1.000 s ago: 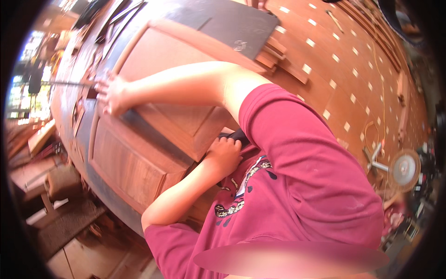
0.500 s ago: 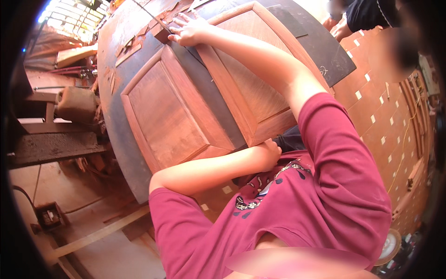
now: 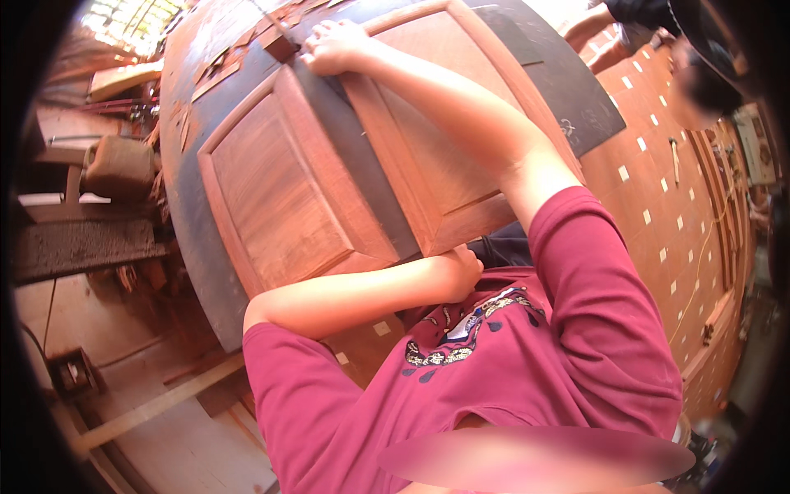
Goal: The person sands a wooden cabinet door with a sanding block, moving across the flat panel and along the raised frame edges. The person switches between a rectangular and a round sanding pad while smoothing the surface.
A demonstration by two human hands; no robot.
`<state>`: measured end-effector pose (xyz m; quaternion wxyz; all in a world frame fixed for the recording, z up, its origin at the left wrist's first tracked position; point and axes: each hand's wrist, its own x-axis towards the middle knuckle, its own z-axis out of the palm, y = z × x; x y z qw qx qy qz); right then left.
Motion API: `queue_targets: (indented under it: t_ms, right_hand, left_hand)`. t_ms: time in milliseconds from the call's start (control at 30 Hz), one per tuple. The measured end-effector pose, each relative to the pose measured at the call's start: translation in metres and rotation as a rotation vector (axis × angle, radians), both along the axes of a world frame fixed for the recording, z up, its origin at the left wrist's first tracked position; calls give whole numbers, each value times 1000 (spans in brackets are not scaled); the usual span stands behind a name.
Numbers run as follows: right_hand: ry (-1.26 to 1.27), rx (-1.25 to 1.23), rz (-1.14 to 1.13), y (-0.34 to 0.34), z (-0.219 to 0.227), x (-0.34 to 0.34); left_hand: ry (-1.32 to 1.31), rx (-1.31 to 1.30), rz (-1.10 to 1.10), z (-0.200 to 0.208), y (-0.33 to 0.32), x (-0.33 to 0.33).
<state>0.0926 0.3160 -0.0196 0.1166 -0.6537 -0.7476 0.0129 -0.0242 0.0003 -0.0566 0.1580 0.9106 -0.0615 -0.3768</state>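
Note:
Two framed reddish-brown wooden panels lie side by side on a dark tabletop (image 3: 374, 185): a left panel (image 3: 280, 181) and a right panel (image 3: 436, 123). My right arm reaches across the right panel. At that panel's far left corner is my right hand (image 3: 339, 48), its fingers curled down; what lies under them is hidden. Just left of these fingers sits a small wooden block (image 3: 276, 45). My left hand (image 3: 462, 273) is closed by my waist, close to the right panel's near end. Whatever it may grip cannot be seen.
Wood scraps (image 3: 220, 70) and shavings lie on the table's far left part. Machinery with a rounded brown housing (image 3: 119, 167) stands left of the table. At the far right another person's arm (image 3: 588, 29) shows above a tiled floor (image 3: 634, 193), with a hammer (image 3: 676, 160) on it.
My right hand's fingers went from spread to curled. The other person at the upper right has shifted, and the hammer shows more fully. The view has moved slightly; the panels look unmoved on the table.

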Motion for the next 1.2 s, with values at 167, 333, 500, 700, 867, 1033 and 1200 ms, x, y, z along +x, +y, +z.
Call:
queue_targets:
  t_ms: [167,333,500,700,867,1033,1200]
  right_hand:
    - [46,-15,24,-1,5,-10]
    - [5,-19,71,-21,5,-14]
    - [-18,26,117,-47,-10,-16]
    - [-26,31,88,-69,-7,-21]
    - [-30,37,162,-94,-11,-21]
    - [-67,-21,145,-77,-5,-20]
    - [-39,-88,73,-43,5,-6]
  left_hand:
    - [-95,-54,95,-4,0,-8]
    - [-139,-79,104,1,5,-9]
    - [-45,29,57,16,5,0]
    - [-149,44,78,-9,13,-7]
    - [-70,93,87,7,8,-2]
    - [-29,114,104,12,2,0]
    - [55,37,131,1,3,1]
